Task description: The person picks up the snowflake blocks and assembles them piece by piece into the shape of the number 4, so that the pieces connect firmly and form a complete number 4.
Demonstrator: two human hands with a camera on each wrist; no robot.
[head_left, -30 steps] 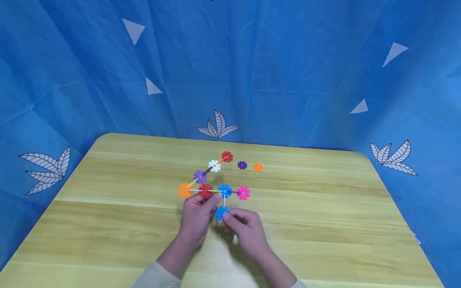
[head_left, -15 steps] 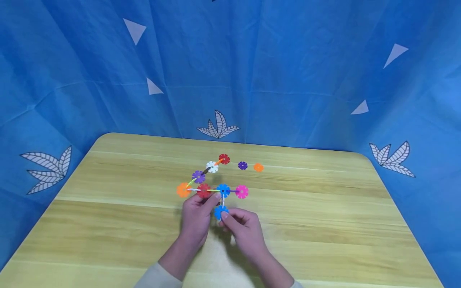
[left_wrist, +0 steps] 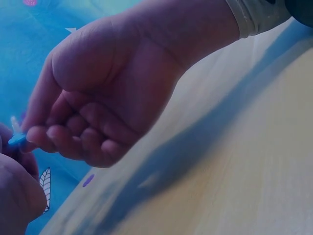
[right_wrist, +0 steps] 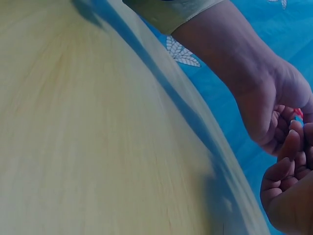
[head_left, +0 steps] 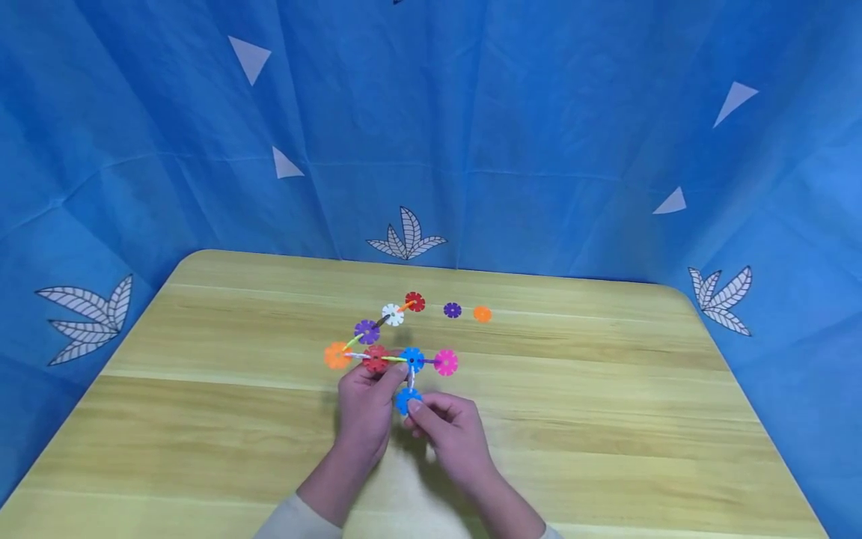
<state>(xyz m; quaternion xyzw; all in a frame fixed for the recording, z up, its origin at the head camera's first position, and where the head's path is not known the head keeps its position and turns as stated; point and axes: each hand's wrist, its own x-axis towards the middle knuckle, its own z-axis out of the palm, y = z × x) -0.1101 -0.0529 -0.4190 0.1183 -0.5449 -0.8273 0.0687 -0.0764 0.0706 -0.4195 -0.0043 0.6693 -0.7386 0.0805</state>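
A chain of slotted snowflake building discs is held up above the table. My left hand [head_left: 367, 404] pinches it just under the upper blue disc [head_left: 412, 360], beside the red disc [head_left: 376, 358]. In my right hand [head_left: 458, 430], thumb and fingers pinch the lower blue disc [head_left: 408, 402], which hangs below the upper one by a whitish disc seen edge-on. A pink disc [head_left: 446, 362] forms the right end. Leftward the chain runs to an orange disc [head_left: 337, 355], then up through purple [head_left: 367, 332] and white discs [head_left: 393, 314] to another red disc [head_left: 414, 302].
Two loose discs, one dark purple [head_left: 453, 310] and one orange [head_left: 482, 314], lie on the wooden table [head_left: 606, 389] beyond the chain. A blue curtain [head_left: 539, 135] with leaf and triangle prints surrounds the table's back and sides.
Both hands and the chain have shifted slightly left. The chain's far red end has dipped a little lower in the view. Both grips stay the same.
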